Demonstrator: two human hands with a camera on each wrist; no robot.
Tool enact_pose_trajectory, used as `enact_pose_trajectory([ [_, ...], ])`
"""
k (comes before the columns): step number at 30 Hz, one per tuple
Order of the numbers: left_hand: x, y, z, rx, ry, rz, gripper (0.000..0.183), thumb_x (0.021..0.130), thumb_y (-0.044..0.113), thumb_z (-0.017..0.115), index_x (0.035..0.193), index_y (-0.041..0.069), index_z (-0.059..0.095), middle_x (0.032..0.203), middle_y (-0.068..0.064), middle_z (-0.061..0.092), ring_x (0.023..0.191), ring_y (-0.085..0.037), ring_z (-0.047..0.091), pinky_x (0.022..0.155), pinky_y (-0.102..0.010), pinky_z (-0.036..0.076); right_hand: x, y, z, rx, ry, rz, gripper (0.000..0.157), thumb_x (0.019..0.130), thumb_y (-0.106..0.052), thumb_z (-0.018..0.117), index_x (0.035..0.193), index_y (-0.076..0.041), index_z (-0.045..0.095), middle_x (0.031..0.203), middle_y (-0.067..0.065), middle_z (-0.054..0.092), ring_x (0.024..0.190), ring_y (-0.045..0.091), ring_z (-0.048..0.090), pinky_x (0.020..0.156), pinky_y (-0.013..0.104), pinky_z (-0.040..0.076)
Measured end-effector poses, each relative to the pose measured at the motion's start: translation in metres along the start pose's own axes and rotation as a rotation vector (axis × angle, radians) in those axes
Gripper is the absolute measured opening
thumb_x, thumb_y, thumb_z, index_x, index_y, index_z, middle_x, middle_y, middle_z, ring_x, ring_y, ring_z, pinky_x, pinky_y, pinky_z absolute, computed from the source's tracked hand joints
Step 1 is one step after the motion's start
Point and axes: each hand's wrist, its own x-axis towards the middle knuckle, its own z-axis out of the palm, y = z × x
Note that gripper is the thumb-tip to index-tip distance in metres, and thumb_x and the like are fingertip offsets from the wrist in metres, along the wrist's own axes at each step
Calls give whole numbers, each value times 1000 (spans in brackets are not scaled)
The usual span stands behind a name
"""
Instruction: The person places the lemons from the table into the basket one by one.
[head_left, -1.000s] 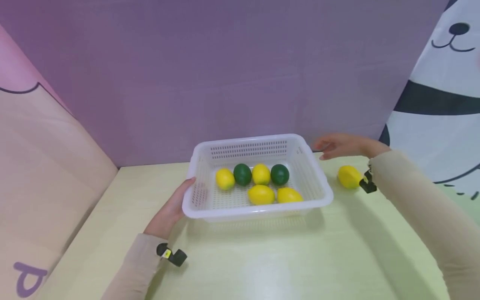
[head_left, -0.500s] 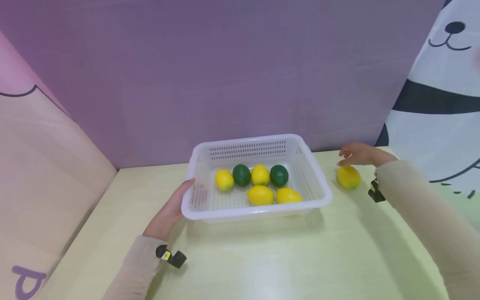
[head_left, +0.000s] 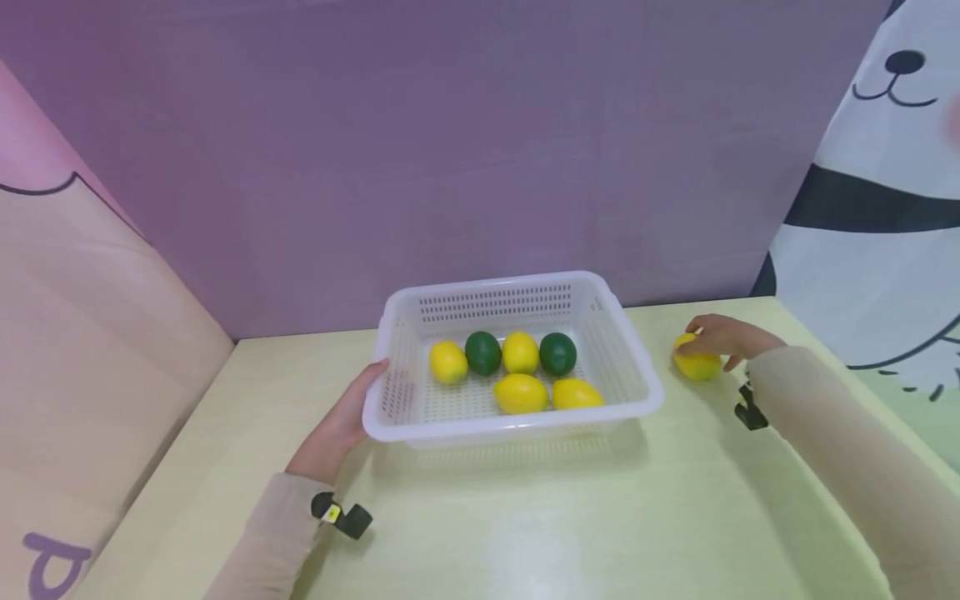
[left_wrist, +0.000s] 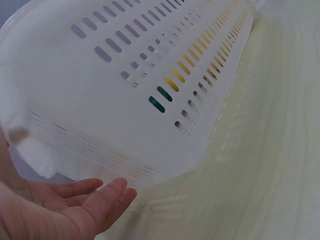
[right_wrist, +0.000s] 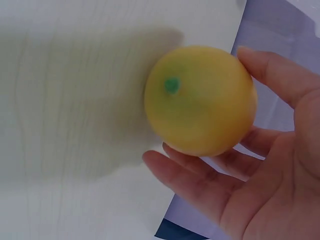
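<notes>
A white slotted plastic basket [head_left: 525,425] stands on the table, holding several yellow lemons [head_left: 521,393] and two dark green round fruits [head_left: 483,353]. My left hand [head_left: 337,425] holds the basket's left side, its thumb at the rim; in the left wrist view its fingers [left_wrist: 107,200] lie under that edge. To the right of the basket, my right hand [head_left: 731,337] has its thumb and fingers around a single lemon [head_left: 701,367]. The right wrist view shows this lemon [right_wrist: 200,105] with its green tip towards the camera, one finger and the thumb on opposite sides.
The pale wooden table [head_left: 480,517] ends at a purple backdrop [head_left: 480,158] behind the basket. A beige printed panel [head_left: 97,333] borders the left side, and a cartoon-animal panel [head_left: 885,267] the right.
My right hand has moved from beside the basket's right rim, rightward and down onto the lone lemon, and its fingers have come around it. My left hand has stayed on the basket.
</notes>
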Motion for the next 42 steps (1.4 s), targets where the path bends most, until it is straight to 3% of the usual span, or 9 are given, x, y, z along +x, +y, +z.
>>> enact_pose_trajectory([
  [8, -1, 0, -1, 16, -9, 4, 63, 101, 44, 19, 152, 15, -4, 150, -27, 17, 133, -45, 27, 105, -51, 33, -1, -4, 3, 6, 31, -15, 70, 88, -37, 60, 128, 14, 31, 128, 37, 31, 108, 46, 45, 74, 46, 55],
  [24, -3, 0, 0, 27, -3, -3, 64, 101, 43, 19, 152, 12, -4, 151, -27, 16, 134, -46, 25, 107, -52, 30, -1, -15, -2, -45, 78, -40, 70, 88, -38, 61, 127, 14, 35, 122, 34, 39, 100, 39, 51, 72, 43, 55],
  [30, -1, 3, 1, 28, 14, -3, 63, 101, 44, 20, 152, 12, 0, 149, -26, 20, 133, -43, 29, 107, -48, 31, -5, -34, -12, -62, 99, -55, 67, 88, -35, 61, 127, 14, 36, 122, 34, 39, 103, 42, 50, 72, 46, 55],
  [35, 1, 5, 2, 35, -2, 18, 63, 101, 42, 19, 151, 9, -2, 150, -28, 17, 134, -43, 25, 110, -50, 25, -9, -54, -26, -102, 120, -97, 63, 90, -34, 59, 126, 13, 37, 117, 31, 46, 97, 38, 52, 72, 46, 55],
  [42, 0, 3, 1, -6, 21, -1, 63, 101, 43, 22, 151, 11, 3, 148, -28, 21, 131, -40, 32, 109, -47, 29, -13, -94, -41, -164, 212, -168, 58, 90, -32, 61, 126, 10, 42, 116, 30, 49, 89, 33, 55, 68, 42, 55],
])
